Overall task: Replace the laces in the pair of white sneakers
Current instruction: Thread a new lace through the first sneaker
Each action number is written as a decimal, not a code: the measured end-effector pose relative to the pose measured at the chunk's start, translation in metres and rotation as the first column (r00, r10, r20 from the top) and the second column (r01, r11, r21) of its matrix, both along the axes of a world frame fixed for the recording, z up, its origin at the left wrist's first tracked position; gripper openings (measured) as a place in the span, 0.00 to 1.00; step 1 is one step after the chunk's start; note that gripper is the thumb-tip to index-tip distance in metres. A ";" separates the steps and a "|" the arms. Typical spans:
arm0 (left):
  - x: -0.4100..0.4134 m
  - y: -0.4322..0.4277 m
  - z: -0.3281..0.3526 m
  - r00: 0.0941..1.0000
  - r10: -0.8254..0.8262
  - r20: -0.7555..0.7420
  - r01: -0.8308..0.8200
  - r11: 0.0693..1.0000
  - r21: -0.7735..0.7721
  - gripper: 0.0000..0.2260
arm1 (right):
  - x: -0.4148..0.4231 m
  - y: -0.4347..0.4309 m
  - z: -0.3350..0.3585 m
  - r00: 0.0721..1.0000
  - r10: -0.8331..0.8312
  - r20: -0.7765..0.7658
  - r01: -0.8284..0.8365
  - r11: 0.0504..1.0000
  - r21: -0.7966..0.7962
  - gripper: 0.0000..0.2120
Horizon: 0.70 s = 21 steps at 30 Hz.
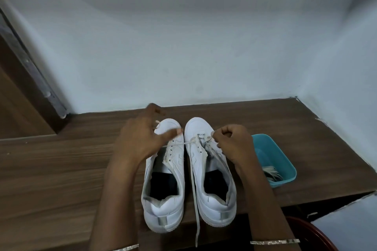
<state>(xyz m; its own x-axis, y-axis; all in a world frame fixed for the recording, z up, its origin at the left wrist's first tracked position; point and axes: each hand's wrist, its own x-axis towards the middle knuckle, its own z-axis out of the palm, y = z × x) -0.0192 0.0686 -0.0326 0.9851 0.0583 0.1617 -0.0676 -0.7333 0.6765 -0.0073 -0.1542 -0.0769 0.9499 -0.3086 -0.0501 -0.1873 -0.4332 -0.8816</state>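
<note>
Two white sneakers stand side by side on a brown wooden table (61,169), toes pointing away from me. The left sneaker (163,189) has bare eyelets. A white lace (195,199) is partly threaded through the right sneaker (212,189); one end hangs down past its heel over the table's front edge. My left hand (140,138) hovers over the left sneaker's toe and pinches a stretch of the lace pulled taut leftward. My right hand (232,142) is closed on the lace at the right sneaker's upper eyelets.
A teal plastic tub (285,161) holding a bundle of laces (271,173) sits just right of the sneakers. A white wall rises behind and to the right. A dark red round object (318,236) lies at the bottom right, below the table edge.
</note>
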 end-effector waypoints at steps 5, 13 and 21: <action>0.002 0.030 -0.002 0.977 0.063 -0.202 0.007 0.944 0.329 0.15 | -0.003 -0.001 0.003 0.967 0.248 -0.060 -0.245 0.968 0.050 0.13; -0.004 0.084 -0.029 0.926 0.355 -0.124 -0.295 0.891 0.345 0.17 | -0.006 -0.011 0.002 0.927 0.367 -0.084 -0.353 0.925 0.142 0.23; -0.006 0.094 -0.049 0.898 0.412 -0.153 -0.346 0.878 0.332 0.07 | -0.004 -0.011 0.000 0.927 0.368 -0.066 -0.353 0.920 0.170 0.13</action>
